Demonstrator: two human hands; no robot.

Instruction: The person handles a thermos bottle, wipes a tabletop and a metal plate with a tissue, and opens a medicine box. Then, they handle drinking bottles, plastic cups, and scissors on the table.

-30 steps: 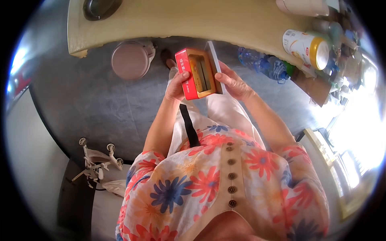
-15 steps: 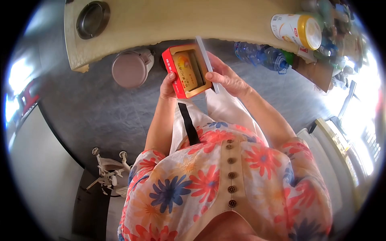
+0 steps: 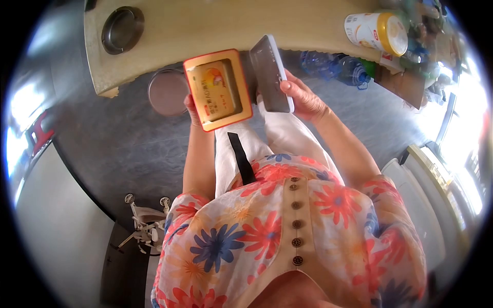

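My left hand (image 3: 193,110) holds a red-edged open box (image 3: 236,84), its inside facing up toward the camera. A yellow printed packet (image 3: 212,90) lies in the box's tan insert. In my right hand (image 3: 304,97) is a grey rectangular lid or panel with a white edge (image 3: 270,74), tilted and apart from the box. The right thumb presses on its edge, while the other fingers are mostly behind it.
Ahead is a pale table (image 3: 221,25) bearing a dark round ashtray (image 3: 122,30) and a white can with a yellow rim (image 3: 371,32). Blue plastic bottles (image 3: 336,69) lie beyond my right hand. A round pinkish bin (image 3: 167,92) and a white stroller-like frame (image 3: 149,220) stand at left.
The box has moved left and turned its open side toward the camera, showing the packet fully. The grey lid has swung away from it to the right.
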